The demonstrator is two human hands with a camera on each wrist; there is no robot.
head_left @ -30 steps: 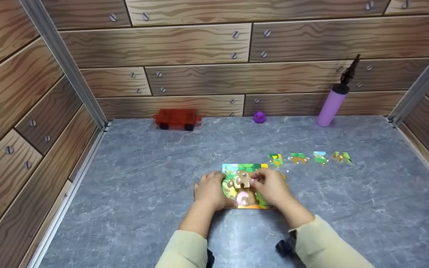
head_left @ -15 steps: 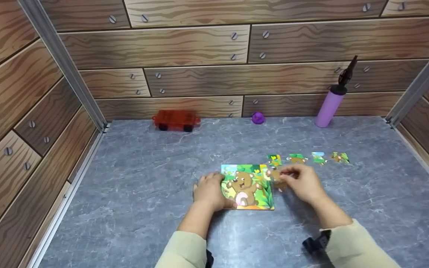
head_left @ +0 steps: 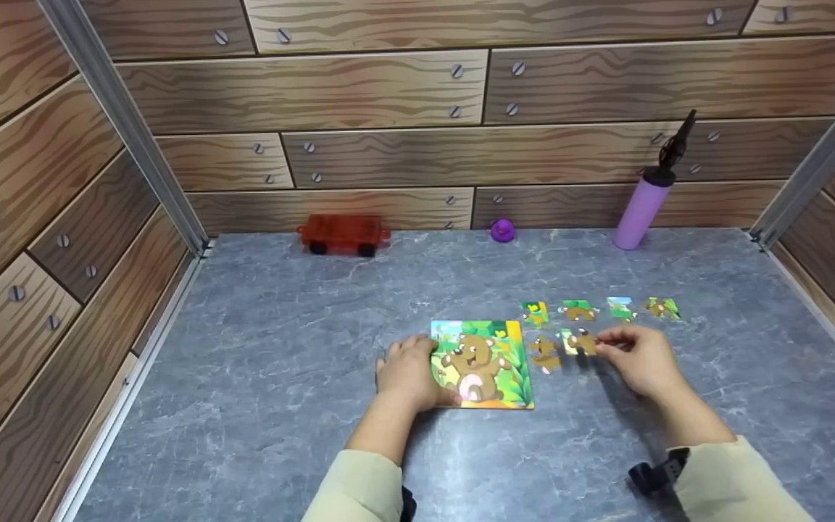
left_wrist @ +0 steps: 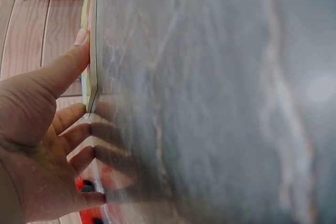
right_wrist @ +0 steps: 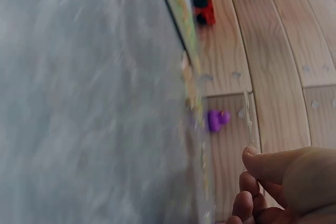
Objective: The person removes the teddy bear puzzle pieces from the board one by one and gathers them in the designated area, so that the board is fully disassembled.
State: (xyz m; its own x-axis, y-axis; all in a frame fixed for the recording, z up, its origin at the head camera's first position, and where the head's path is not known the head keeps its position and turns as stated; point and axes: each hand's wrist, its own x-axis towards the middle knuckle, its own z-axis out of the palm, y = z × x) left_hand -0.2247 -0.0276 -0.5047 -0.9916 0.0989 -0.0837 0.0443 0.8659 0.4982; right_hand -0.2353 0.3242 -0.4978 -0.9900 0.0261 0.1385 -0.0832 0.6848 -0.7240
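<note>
My left hand (head_left: 409, 373) rests at the left side of a square bear puzzle board (head_left: 481, 362). Its thumb (left_wrist: 73, 59) touches the board's near edge, and the other fingers reach along the left side to the table. To the right of the board, my right hand (head_left: 638, 361) pinches a brown and pale green puzzle piece (head_left: 578, 342) between thumb and fingers. The right wrist view shows this piece (right_wrist: 248, 116) edge-on above the table. Another brown puzzle piece (head_left: 544, 353) lies flat between the board and the held one.
Several puzzle pieces (head_left: 578, 310) lie in a row behind the right hand. Along the back wall stand a red toy wagon (head_left: 343, 233), a purple rubber duck (head_left: 503, 230) and a purple hand pump (head_left: 641, 214). Wood-patterned walls (head_left: 388, 159) border the grey table (head_left: 280, 326).
My right hand has carried the puzzle piece from above the board rightward, past the piece lying beside it, uncovering the board's bear picture. My left hand has stayed in place.
</note>
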